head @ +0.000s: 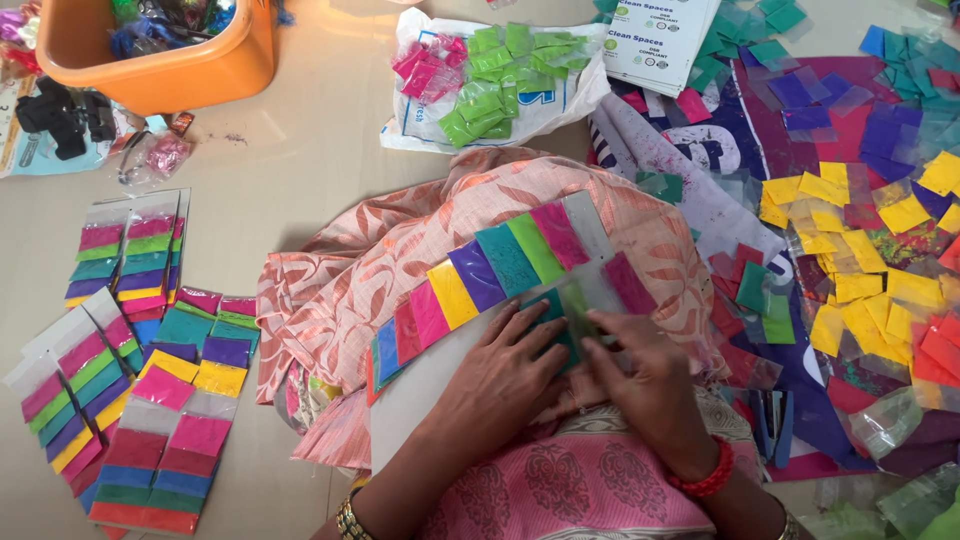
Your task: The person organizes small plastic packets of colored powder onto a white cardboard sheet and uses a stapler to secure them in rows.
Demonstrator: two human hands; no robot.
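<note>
Together, the left hand and right hand press fingertips on a teal packet — apparently pinching it — at the near end of a strip of coloured powder packets lying across the lap; finished strips lie left.

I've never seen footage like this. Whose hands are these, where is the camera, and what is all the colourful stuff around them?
There is no machine here: a person sits on the floor, and the single camera is worn on their head, looking down at their own hands. The left hand and right hand press on small packets of green powder at the end of a strip of coloured packets laid across the cloth-covered lap. On the floor to the left lie finished strips. An orange tub stands at top left, a white bag with green and pink packets at top centre, and loose yellow, red and blue packets spread on the right.
</note>
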